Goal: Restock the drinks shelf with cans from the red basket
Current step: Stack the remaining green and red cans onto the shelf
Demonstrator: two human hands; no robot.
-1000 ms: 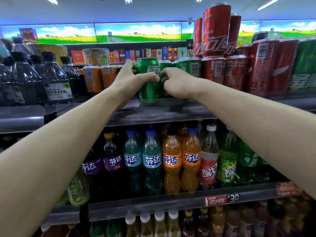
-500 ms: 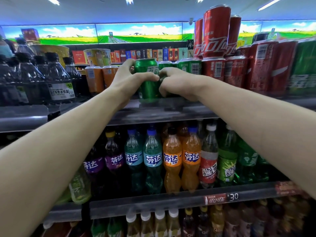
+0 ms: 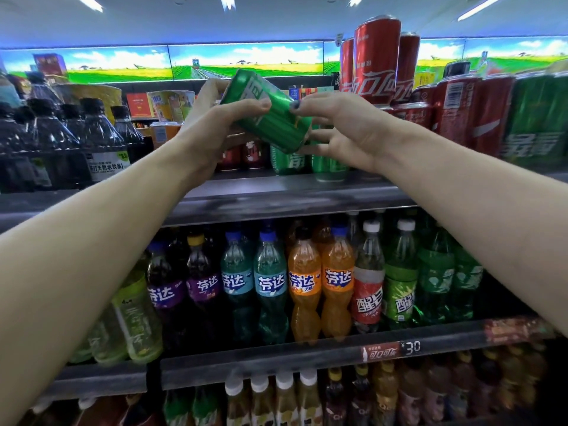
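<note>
A green can (image 3: 270, 113) is tilted in the air above the top drinks shelf (image 3: 276, 195). My left hand (image 3: 215, 130) grips it, thumb across its front and fingers behind. My right hand (image 3: 344, 130) is at the can's lower right end, thumb and fingertips touching it, fingers spread. More green cans (image 3: 289, 161) and small red cans (image 3: 242, 155) stand on the shelf behind the lifted can. The red basket is out of view.
Tall red cola cans (image 3: 376, 63) are stacked at the upper right over red and green cans (image 3: 534, 118). Dark bottles (image 3: 101, 139) fill the shelf's left part. The lower shelf (image 3: 276, 352) holds rows of coloured soda bottles (image 3: 304, 281).
The green can stood upright on the shelf between both hands. Now it is lifted off and tilted, its top leaning left, and my right hand has opened toward its lower end.
</note>
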